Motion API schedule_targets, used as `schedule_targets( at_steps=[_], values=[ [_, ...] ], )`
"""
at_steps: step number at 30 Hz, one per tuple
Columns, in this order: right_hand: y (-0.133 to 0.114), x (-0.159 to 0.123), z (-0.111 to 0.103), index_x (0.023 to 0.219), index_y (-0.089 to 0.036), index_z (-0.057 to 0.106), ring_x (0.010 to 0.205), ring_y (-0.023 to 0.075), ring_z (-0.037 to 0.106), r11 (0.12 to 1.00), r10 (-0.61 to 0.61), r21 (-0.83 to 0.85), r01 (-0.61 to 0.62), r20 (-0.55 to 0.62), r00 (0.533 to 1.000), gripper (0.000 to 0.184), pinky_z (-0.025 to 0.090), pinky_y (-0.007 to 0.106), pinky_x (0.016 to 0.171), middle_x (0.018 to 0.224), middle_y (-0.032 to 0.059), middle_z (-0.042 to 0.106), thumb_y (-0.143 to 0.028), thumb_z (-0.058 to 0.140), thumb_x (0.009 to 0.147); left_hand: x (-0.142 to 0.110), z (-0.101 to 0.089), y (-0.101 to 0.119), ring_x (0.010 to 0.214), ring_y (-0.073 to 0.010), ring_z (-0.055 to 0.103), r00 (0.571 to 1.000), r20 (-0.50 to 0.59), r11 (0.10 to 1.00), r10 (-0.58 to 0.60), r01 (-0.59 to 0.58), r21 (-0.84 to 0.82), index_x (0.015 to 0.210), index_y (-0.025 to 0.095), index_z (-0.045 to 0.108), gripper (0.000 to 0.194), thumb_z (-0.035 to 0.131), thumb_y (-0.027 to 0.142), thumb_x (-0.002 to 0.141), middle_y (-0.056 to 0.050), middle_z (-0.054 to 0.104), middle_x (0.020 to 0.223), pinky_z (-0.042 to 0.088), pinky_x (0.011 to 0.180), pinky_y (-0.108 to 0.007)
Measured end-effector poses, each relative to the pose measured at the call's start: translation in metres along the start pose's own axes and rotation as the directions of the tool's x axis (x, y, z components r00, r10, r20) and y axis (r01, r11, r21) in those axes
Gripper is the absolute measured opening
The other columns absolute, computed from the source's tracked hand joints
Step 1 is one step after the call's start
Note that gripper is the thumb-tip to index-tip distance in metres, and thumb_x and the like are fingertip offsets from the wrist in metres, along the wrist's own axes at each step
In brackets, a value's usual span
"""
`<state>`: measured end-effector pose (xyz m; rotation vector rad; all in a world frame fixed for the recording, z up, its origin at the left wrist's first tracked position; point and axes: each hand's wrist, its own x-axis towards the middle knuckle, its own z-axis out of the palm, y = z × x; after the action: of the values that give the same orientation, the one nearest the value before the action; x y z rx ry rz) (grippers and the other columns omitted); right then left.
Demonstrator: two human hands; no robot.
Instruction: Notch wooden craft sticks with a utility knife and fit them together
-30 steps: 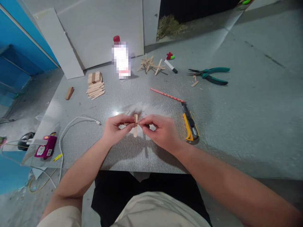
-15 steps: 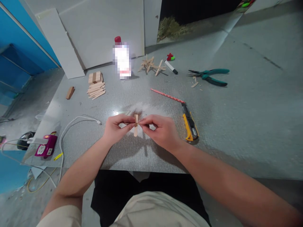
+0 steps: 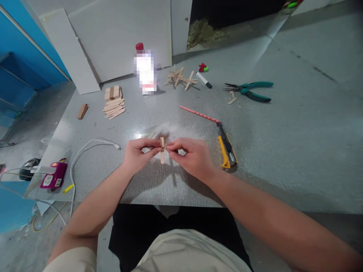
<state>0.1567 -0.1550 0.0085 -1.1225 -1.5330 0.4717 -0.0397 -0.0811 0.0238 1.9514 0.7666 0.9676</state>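
My left hand (image 3: 138,154) and my right hand (image 3: 190,156) meet over the near middle of a grey textured table (image 3: 170,181). Both pinch a small crossed piece of wooden craft sticks (image 3: 162,150), held upright just above the tabletop. Fingers of each hand are closed on its side arms. A yellow and black utility knife (image 3: 226,149) lies just right of my right hand. A red stick (image 3: 200,113) lies beyond it.
Teal-handled pliers (image 3: 251,90) lie at the far right. A pile of craft sticks (image 3: 114,102), a red-capped bottle (image 3: 144,71), glued stick shapes (image 3: 180,78) and a marker (image 3: 204,79) sit at the back. A white cable (image 3: 87,149) and a pink charger (image 3: 53,178) lie left.
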Motion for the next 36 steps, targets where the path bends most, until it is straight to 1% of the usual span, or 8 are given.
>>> schedule_targets(
  at_steps=[3, 6, 10, 16, 21, 29, 33, 36],
  values=[
    [0.0002, 0.0006, 0.0001, 0.083, -0.025, 0.073, 0.080, 0.0175, 0.076, 1.000, 0.004, 0.003, -0.004, 0.000, 1.000, 0.009, 0.059, 0.030, 0.071, 0.087, 0.0007, 0.081, -0.019, 0.069, 0.088, 0.0013, 0.0004, 0.0000, 0.081, -0.0150, 0.076, 1.000, 0.024, 1.000, 0.020, -0.020, -0.002, 0.097, 0.020, 0.080, 0.016, 0.079, 0.033, 0.086, -0.006, 0.080, 0.091, 0.062, 0.076, -0.026],
    [-0.0006, 0.0012, 0.0009, 0.084, -0.025, 0.074, 0.080, 0.0172, 0.076, 1.000, 0.007, 0.013, -0.007, 0.005, 1.000, 0.010, 0.059, 0.030, 0.072, 0.088, 0.0006, 0.081, -0.018, 0.069, 0.088, 0.0026, 0.0000, 0.0023, 0.083, -0.0160, 0.076, 0.998, 0.053, 0.999, 0.036, -0.036, -0.007, 0.099, 0.020, 0.079, 0.020, 0.077, 0.037, 0.087, -0.008, 0.080, 0.097, 0.062, 0.074, -0.027],
    [-0.0022, 0.0019, 0.0026, 0.082, -0.025, 0.074, 0.079, 0.0168, 0.075, 0.999, 0.024, 0.028, -0.024, 0.016, 1.000, 0.009, 0.058, 0.030, 0.071, 0.088, 0.0009, 0.080, -0.019, 0.070, 0.087, 0.0038, -0.0025, 0.0076, 0.080, -0.0155, 0.075, 0.999, 0.034, 0.999, 0.027, -0.028, 0.030, 0.096, 0.021, 0.080, 0.015, 0.078, 0.034, 0.087, -0.007, 0.081, 0.093, 0.060, 0.073, -0.027],
    [-0.0003, 0.0038, 0.0035, 0.082, -0.023, 0.073, 0.067, 0.0150, 0.069, 0.993, 0.109, 0.047, -0.109, 0.001, 0.994, 0.007, 0.049, 0.027, 0.056, 0.081, 0.0020, 0.078, -0.022, 0.070, 0.088, 0.0041, -0.0064, 0.0064, 0.087, -0.0192, 0.077, 0.999, -0.022, 0.997, 0.028, -0.027, 0.068, 0.096, 0.024, 0.082, 0.014, 0.077, 0.034, 0.088, -0.006, 0.082, 0.095, 0.062, 0.079, -0.030],
    [0.0020, 0.0051, 0.0014, 0.084, -0.023, 0.073, 0.070, 0.0165, 0.070, 0.990, 0.128, 0.069, -0.126, -0.022, 0.992, 0.006, 0.053, 0.029, 0.062, 0.080, 0.0022, 0.077, -0.023, 0.069, 0.089, 0.0026, -0.0088, 0.0031, 0.088, -0.0196, 0.078, 0.999, -0.027, 0.997, 0.025, -0.023, 0.073, 0.095, 0.025, 0.083, 0.014, 0.078, 0.036, 0.088, -0.006, 0.082, 0.097, 0.063, 0.080, -0.031],
    [0.0018, 0.0057, 0.0005, 0.085, -0.024, 0.071, 0.072, 0.0166, 0.071, 0.993, 0.104, 0.055, -0.102, -0.040, 0.994, 0.006, 0.056, 0.030, 0.067, 0.080, 0.0005, 0.077, -0.021, 0.069, 0.090, 0.0013, -0.0088, 0.0072, 0.088, -0.0192, 0.078, 0.999, -0.037, 0.996, 0.026, -0.022, 0.089, 0.095, 0.024, 0.082, 0.015, 0.077, 0.036, 0.089, -0.005, 0.081, 0.096, 0.063, 0.082, -0.031],
    [-0.0018, 0.0052, 0.0011, 0.095, -0.025, 0.072, 0.080, 0.0173, 0.074, 0.998, 0.057, 0.039, -0.057, -0.019, 0.998, 0.006, 0.059, 0.031, 0.073, 0.090, 0.0017, 0.078, -0.021, 0.067, 0.093, 0.0013, -0.0095, 0.0086, 0.085, -0.0179, 0.077, 1.000, -0.017, 0.995, 0.020, -0.019, 0.099, 0.095, 0.023, 0.082, 0.014, 0.076, 0.035, 0.090, -0.005, 0.081, 0.093, 0.063, 0.080, -0.029],
    [-0.0044, 0.0052, 0.0013, 0.099, -0.026, 0.073, 0.087, 0.0179, 0.074, 1.000, 0.000, 0.020, 0.000, 0.011, 1.000, 0.011, 0.060, 0.033, 0.080, 0.095, 0.0019, 0.079, -0.020, 0.064, 0.095, 0.0008, -0.0094, 0.0089, 0.081, -0.0170, 0.077, 1.000, -0.011, 0.995, 0.011, -0.010, 0.096, 0.103, 0.022, 0.081, 0.020, 0.076, 0.035, 0.089, -0.006, 0.081, 0.092, 0.063, 0.076, -0.029]
  ],
)
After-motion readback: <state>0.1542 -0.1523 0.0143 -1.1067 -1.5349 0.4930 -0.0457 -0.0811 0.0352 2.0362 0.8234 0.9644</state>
